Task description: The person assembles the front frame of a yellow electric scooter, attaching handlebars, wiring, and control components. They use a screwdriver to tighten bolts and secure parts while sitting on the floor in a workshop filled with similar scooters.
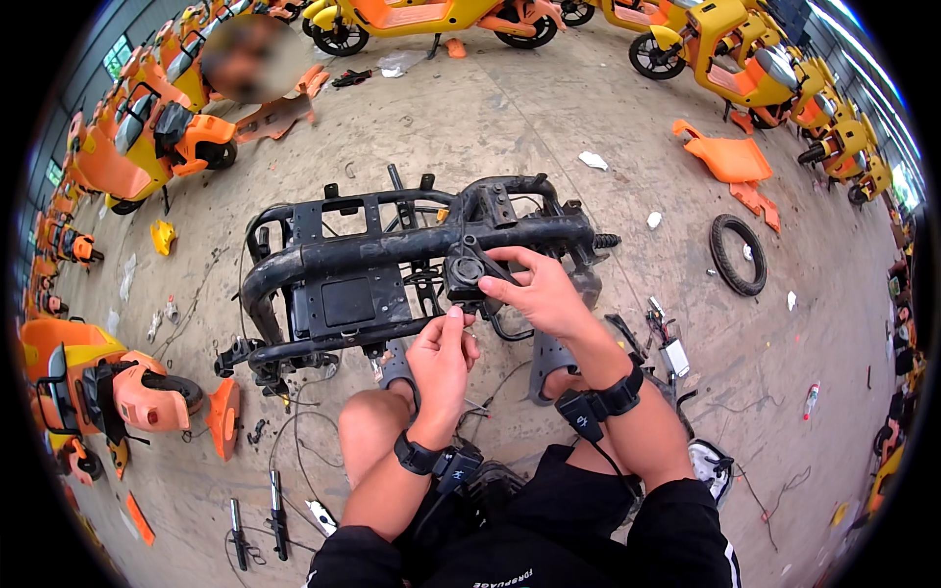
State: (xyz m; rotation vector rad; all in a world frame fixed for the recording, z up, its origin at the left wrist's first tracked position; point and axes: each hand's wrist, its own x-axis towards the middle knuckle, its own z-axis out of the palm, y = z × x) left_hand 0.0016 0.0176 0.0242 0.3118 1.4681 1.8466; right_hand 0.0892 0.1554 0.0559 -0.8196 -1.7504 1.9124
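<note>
Though the scooter frame (338,302) already lies bare, work apparently remains on the black housing (465,275) beside its main tube (382,253), pinched by the right hand (549,297), while whatever the left hand's (441,364) drawn-together fingertips hold is unclear.

Frame (407,247): scuffed metal, prob. ptd. Floor (598,108): rough matt conc.

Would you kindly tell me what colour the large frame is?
The large frame is black, as the head view shows.
</note>
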